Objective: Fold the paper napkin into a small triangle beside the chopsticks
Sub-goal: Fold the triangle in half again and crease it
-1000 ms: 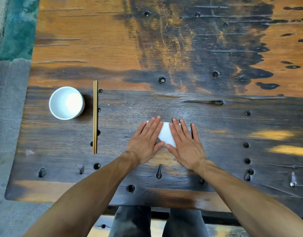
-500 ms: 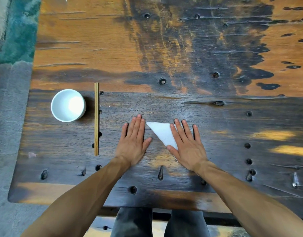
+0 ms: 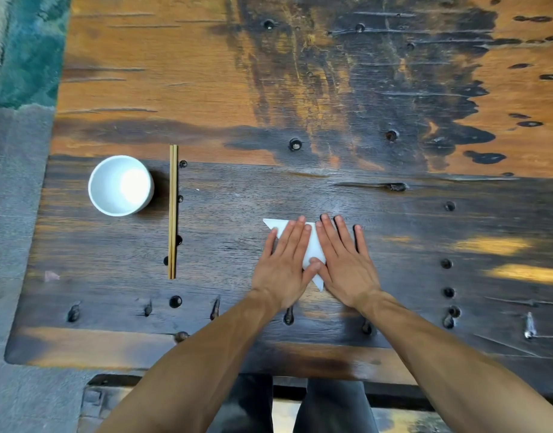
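Note:
A white paper napkin point(image 3: 314, 245) folded into a triangle lies flat on the dark wooden table point(image 3: 425, 229), its point toward me. My left hand point(image 3: 284, 264) rests palm down on its left half, fingers spread. My right hand point(image 3: 343, 260) lies palm down on its right half. Only the napkin's far left corner, a middle strip and the near tip show between the hands. A pair of wooden chopsticks point(image 3: 173, 210) lies straight, well to the left of the napkin.
A white bowl point(image 3: 120, 185) stands left of the chopsticks. Round holes and knots dot the table top. The table's near edge is just under my forearms; grey floor and a teal rug point(image 3: 25, 51) lie to the left.
My left hand, which had slid off to the left onto bare wood, has come back onto the napkin's left half. My right hand stayed pressed on the right half.

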